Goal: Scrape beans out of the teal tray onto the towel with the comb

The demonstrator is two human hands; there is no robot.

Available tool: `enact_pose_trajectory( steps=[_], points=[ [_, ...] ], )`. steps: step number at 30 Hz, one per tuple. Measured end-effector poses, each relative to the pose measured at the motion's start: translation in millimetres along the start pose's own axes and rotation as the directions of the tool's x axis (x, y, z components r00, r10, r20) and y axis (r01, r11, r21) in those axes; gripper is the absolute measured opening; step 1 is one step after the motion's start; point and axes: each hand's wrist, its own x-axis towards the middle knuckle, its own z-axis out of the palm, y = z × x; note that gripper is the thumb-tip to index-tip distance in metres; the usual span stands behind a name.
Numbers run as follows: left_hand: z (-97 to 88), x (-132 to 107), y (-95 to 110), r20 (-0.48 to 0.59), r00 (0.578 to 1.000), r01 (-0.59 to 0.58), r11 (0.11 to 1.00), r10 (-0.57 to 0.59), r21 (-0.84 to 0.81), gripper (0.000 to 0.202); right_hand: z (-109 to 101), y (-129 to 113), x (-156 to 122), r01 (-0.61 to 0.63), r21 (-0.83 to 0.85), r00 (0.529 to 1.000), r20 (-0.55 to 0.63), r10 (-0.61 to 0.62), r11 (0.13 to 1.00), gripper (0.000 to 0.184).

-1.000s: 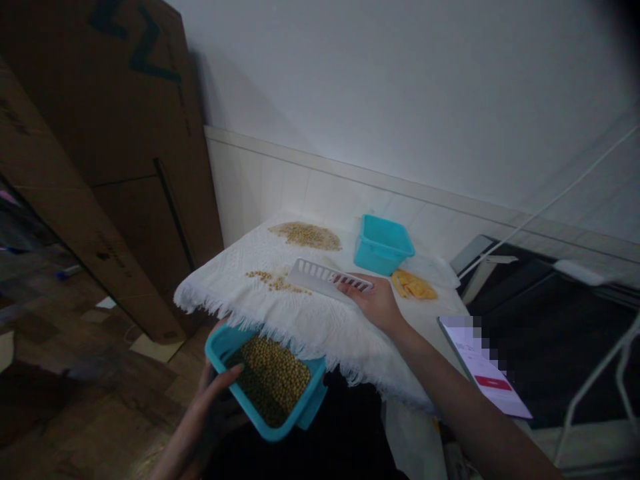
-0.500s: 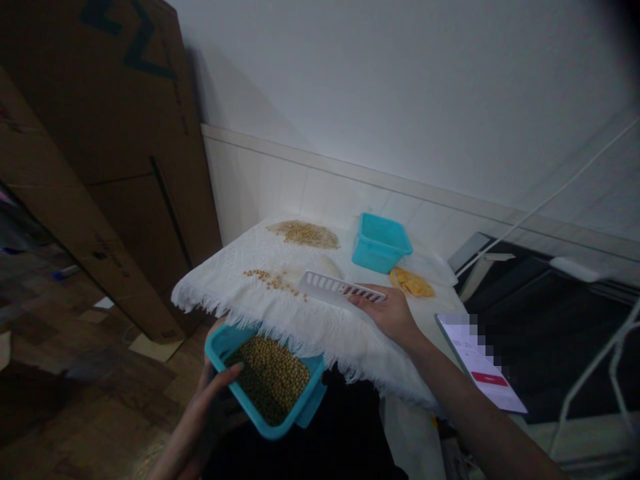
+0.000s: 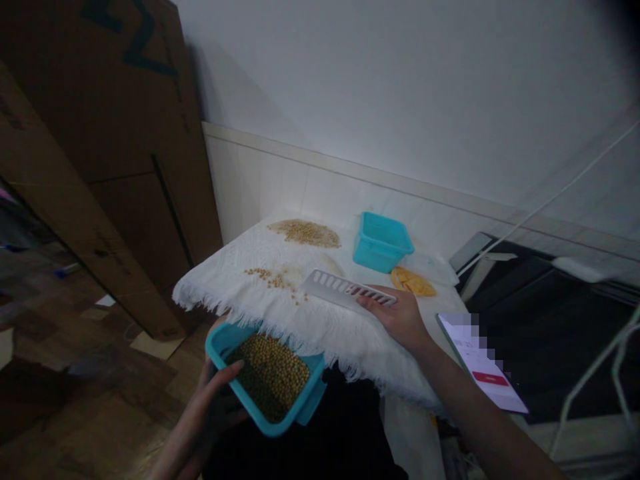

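My left hand (image 3: 215, 383) grips the left rim of a turquoise plastic tub (image 3: 270, 428), thumb over the edge. The tub is tilted under the table's front edge and contains yellow soybeans (image 3: 280, 363) and small dark green beans (image 3: 255, 390). Fringe of the white cloth (image 3: 330, 333) hangs over its far rim. In my right hand (image 3: 400, 317) is a white slotted plastic tray (image 3: 333, 285), held flat by its right end just above or on the cloth; contact is unclear. A small scatter of soybeans (image 3: 273, 279) lies to the tray's left.
A larger soybean pile (image 3: 307, 233) lies at the back of the cloth. Beside it stands a second turquoise tub (image 3: 383, 241), with a yellow item (image 3: 414, 282) in front. A phone (image 3: 483, 367) rests at right. A tall cardboard box (image 3: 135, 153) stands at left; a white cable (image 3: 550, 197) crosses the right.
My right hand and the slotted tray have moved slightly to the right, away from the small soybean scatter. My left hand and the tub are nearly where they were.
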Motion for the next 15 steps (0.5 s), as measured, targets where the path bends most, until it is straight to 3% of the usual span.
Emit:
enact_pose_trajectory(
  steps=[8,15],
  points=[
    [2.7,-5.0,1.5,0.007,1.000,-0.027,1.000,0.027,-0.005,0.109,7.6,-2.8,-1.5,-0.020,0.023,1.000,0.018,0.020,1.000,0.045],
    [2.7,-6.5,4.3,-0.009,1.000,-0.025,1.000,0.025,0.015,0.090,19.7,-12.8,-3.6,-0.020,0.027,0.995,0.097,0.017,0.999,0.039]
  ],
)
